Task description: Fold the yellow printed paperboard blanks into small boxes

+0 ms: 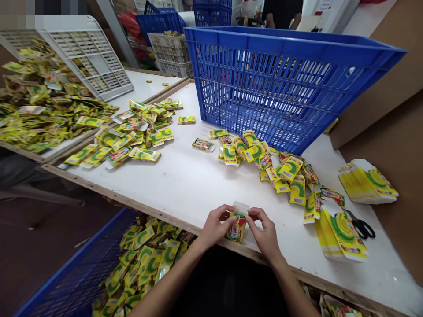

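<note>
Between my two hands, at the table's front edge, is a small yellow and green printed box [237, 230]. Its white end flap stands up, away from me. My left hand [215, 226] pinches the box at its upper left side, thumb on the printed face. My right hand [265, 233] grips the upper right corner by the flap, finger and thumb together. To the right lie a fanned stack of flat yellow cartons [342, 231] and black-handled scissors [363, 228], partly under the stack. Small filled boxes [291, 169] are heaped beyond my right hand.
A large blue crate [251, 88] stands tilted at the back of the white table [185, 185]. More boxes [142, 127] are piled left, beside a white crate [99, 61]. Below the edge sits a blue crate [76, 264] of boxes. Another carton stack [366, 182] lies right. A person [282, 13] stands behind.
</note>
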A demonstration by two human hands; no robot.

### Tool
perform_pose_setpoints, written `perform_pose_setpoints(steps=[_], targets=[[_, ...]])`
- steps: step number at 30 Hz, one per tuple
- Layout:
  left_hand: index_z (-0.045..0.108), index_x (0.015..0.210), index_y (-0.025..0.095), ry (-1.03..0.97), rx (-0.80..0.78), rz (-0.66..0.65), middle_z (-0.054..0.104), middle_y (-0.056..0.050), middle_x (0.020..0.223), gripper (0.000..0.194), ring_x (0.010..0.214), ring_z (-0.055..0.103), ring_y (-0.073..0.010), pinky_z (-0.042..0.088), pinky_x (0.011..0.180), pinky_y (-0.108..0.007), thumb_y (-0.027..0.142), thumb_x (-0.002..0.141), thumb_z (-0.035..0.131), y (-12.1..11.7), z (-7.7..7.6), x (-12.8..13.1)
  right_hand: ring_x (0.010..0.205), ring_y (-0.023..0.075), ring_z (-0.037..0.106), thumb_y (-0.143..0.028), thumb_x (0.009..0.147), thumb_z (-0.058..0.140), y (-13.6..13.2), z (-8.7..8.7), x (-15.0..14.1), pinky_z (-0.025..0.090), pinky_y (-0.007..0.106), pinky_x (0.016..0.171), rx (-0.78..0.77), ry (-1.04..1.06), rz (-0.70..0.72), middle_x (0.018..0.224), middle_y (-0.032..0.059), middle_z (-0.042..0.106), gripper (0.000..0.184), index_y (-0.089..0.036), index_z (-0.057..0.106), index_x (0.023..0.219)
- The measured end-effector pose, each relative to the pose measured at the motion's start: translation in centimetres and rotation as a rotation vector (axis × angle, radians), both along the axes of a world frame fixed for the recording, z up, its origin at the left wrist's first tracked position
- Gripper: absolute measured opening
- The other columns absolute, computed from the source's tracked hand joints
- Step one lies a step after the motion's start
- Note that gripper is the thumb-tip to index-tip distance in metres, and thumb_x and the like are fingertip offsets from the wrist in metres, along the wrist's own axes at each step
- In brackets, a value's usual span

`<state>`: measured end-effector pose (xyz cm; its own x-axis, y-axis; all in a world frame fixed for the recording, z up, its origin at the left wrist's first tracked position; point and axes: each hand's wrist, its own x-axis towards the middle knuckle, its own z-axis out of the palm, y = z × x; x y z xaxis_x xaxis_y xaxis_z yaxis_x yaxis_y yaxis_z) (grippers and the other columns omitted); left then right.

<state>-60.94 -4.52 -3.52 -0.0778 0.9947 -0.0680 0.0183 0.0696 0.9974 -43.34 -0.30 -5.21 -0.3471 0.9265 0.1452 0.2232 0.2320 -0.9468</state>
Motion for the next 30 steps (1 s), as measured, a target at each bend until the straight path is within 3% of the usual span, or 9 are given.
perform_pose_setpoints(steps=[4,9,11,17,23,30], targets=[[0.067,0.088,0.015,-0.057,0.056,0.035,0.066,-0.007,0.096,0.014,0.088,0.063,-0.0197,0.050,0.080,-0.031,0.028,0.081,0.065,0.7,-0.2,0.2,0.083,0.0189,0.060,-0.031,0.090,0.055,0.6,0.2,-0.3,0.047,0.031,0.077,0.027,-0.034,0.093,0.088,0.0041,0.066,0.016,-0.020,0.066,0.088],[0.058,0.103,0.019,-0.193,0.100,0.056,0.064,-0.004,0.092,0.025,0.088,0.063,-0.0194,0.050,0.080,-0.032,0.026,0.080,0.066,1.1,-0.5,0.5,0.093,0.0198,0.062,-0.030,0.090,0.056,-0.1,-0.1,-0.9,0.049,0.033,0.083,-0.009,0.070,-0.041,0.100,0.0057,0.067,0.018,-0.021,0.064,0.105],[0.058,0.104,0.019,-0.146,0.107,0.036,0.064,-0.005,0.093,0.024,0.089,0.063,-0.0192,0.050,0.081,-0.032,0.025,0.081,0.065,1.0,-0.1,0.4,0.091,0.0194,0.063,-0.030,0.089,0.057,-0.5,-0.1,-1.0,0.050,0.033,0.081,-0.028,0.093,-0.060,0.099,0.0055,0.068,0.021,-0.022,0.062,0.108],[0.069,0.088,0.017,0.157,0.163,0.022,0.064,-0.006,0.089,0.012,0.087,0.060,-0.0190,0.047,0.080,-0.031,0.027,0.085,0.061,0.3,1.3,0.5,0.090,0.0200,0.063,-0.031,0.088,0.060,-1.1,0.7,-1.1,0.049,0.034,0.084,0.051,0.047,-0.028,0.092,0.0047,0.069,0.013,-0.021,0.068,0.089],[0.069,0.088,0.017,0.155,0.096,0.081,0.065,-0.004,0.085,0.011,0.077,0.057,-0.0160,0.046,0.073,-0.027,0.021,0.079,0.063,0.6,1.3,0.9,0.089,0.0212,0.061,-0.035,0.085,0.063,-1.2,0.8,-1.4,0.048,0.036,0.084,-0.021,-0.048,-0.120,0.092,0.0047,0.070,0.017,-0.021,0.068,0.093],[0.069,0.080,0.015,0.078,0.049,0.116,0.063,-0.002,0.074,0.010,0.067,0.055,-0.0135,0.044,0.065,-0.024,0.024,0.077,0.064,1.5,1.5,1.2,0.081,0.0198,0.063,-0.036,0.085,0.060,-0.2,1.1,-1.6,0.048,0.033,0.078,-0.106,-0.015,-0.113,0.085,0.0033,0.070,0.018,-0.020,0.066,0.087]])
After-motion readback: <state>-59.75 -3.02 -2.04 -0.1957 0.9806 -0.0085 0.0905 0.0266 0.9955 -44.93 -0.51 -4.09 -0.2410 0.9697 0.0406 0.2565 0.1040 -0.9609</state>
